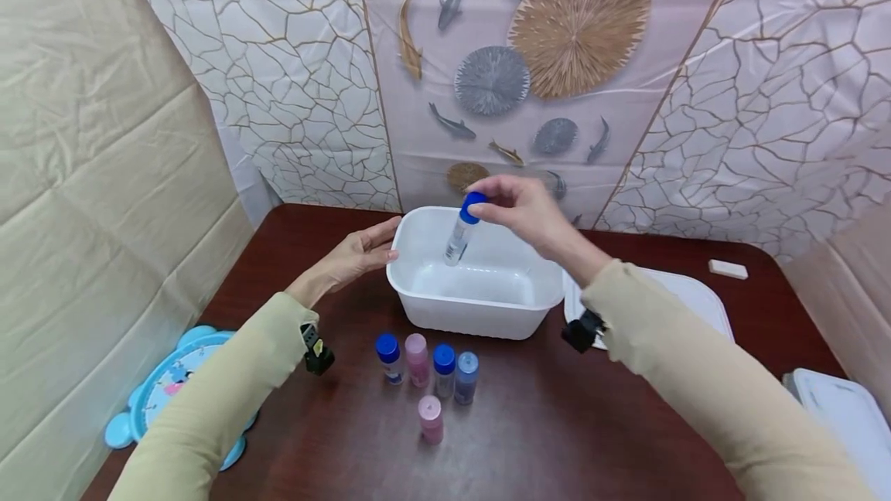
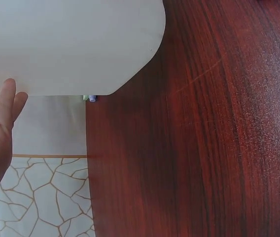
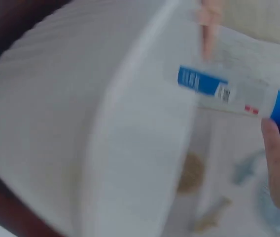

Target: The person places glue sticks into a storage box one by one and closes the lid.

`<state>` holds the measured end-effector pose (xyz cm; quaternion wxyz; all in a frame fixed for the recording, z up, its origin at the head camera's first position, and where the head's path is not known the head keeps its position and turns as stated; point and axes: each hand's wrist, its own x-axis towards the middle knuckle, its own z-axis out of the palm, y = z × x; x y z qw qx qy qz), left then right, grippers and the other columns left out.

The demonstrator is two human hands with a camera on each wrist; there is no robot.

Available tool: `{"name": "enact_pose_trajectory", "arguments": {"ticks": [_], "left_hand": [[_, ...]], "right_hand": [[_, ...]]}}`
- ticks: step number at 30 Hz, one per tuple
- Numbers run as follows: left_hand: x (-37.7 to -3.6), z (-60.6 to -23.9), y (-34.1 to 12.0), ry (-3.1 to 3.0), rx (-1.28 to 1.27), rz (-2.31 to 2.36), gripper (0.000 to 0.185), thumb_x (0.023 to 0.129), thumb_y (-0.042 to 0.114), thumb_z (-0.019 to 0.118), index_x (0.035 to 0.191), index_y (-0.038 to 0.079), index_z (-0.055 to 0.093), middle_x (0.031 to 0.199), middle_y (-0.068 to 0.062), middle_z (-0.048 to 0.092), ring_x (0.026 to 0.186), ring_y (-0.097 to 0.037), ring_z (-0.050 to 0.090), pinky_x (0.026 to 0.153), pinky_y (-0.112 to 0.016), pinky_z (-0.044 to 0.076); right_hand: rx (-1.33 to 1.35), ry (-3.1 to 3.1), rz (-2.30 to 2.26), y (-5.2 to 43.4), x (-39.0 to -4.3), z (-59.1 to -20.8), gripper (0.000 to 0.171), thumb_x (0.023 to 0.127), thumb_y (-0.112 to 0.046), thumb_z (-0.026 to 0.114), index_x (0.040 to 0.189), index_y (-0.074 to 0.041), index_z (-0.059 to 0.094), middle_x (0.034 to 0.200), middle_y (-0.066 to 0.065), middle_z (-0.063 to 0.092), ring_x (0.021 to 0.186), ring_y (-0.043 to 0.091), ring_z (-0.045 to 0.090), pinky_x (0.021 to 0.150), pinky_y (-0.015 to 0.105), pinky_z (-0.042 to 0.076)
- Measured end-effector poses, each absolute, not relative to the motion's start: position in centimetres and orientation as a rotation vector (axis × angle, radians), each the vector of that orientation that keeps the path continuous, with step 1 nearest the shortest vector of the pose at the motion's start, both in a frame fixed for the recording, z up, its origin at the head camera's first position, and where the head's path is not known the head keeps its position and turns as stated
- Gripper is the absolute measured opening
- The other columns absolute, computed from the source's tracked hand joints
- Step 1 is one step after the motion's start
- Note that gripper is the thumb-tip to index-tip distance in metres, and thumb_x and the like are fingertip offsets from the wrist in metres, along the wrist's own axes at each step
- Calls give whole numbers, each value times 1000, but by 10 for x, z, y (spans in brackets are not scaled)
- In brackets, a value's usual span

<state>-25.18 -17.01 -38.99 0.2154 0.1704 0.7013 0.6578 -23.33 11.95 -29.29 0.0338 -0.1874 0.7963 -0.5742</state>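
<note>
My right hand (image 1: 522, 211) pinches the blue cap of a clear bottle (image 1: 458, 238), which hangs tilted over the white plastic tub (image 1: 480, 319). In the right wrist view, the bottle (image 3: 224, 94) shows a blue and white label with a barcode. With fingers straight, my left hand (image 1: 362, 253) touches the tub's left rim; in the left wrist view its fingers lie along the tub's side (image 2: 81, 44). In front of the tub stand a blue-capped bottle (image 1: 390, 358), a pink bottle (image 1: 418, 362), another blue-capped bottle (image 1: 444, 369) and a light-blue-capped one (image 1: 466, 377). A second pink bottle (image 1: 431, 420) stands nearer me.
A white lid (image 1: 685, 296) lies right of the tub, partly under my right forearm. Behind it rests a small white block (image 1: 728, 269). A light-blue toy clock (image 1: 163, 385) sits at the left, and a white box (image 1: 845, 416) at the right edge. Patterned cloth hangs behind the table.
</note>
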Motion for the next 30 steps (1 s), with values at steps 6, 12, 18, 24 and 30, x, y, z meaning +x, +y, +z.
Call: {"name": "enact_pose_trajectory", "arguments": {"ticks": [6, 12, 18, 24, 30], "left_hand": [[-252, -390, -169, 1962, 472, 1804, 69, 92, 5, 58, 150, 9, 21, 156, -6, 23, 140, -28, 28, 105, -37, 38], [-253, -389, -169, 1971, 480, 1794, 69, 92, 6, 59, 150, 10, 22, 155, -6, 24, 139, -28, 30, 105, -40, 38], [-254, -390, -170, 1980, 474, 1784, 69, 92, 7, 59, 150, 11, 23, 155, -5, 26, 139, -29, 31, 105, -41, 38], [-254, -390, -170, 1977, 486, 1782, 68, 92, 7, 59, 150, 11, 23, 155, -5, 26, 139, -29, 30, 106, -40, 37], [-254, -390, -171, 1947, 511, 1810, 67, 93, 3, 56, 150, 8, 21, 155, -7, 24, 139, -28, 29, 104, -38, 39]], "right_hand": [[-345, 2537, -1624, 86, -253, -331, 25, 86, -7, 67, 111, -1, 66, 102, 15, 69, 83, 13, 64, 80, 26, 55], [-241, 2537, -1561, 67, -261, -351, 27, 87, -8, 67, 113, -3, 66, 106, 14, 68, 95, 23, 63, 87, 31, 54], [-200, 2533, -1536, 56, -267, -360, 28, 87, -7, 66, 115, -4, 66, 109, 13, 68, 100, 24, 63, 89, 32, 53], [-196, 2543, -1496, 50, -271, -365, 29, 87, -8, 67, 115, -5, 67, 111, 12, 67, 103, 24, 63, 91, 33, 52], [-214, 2543, -1454, 45, -273, -365, 33, 86, -9, 67, 119, -6, 65, 116, 12, 66, 108, 25, 62, 95, 35, 50]]}}
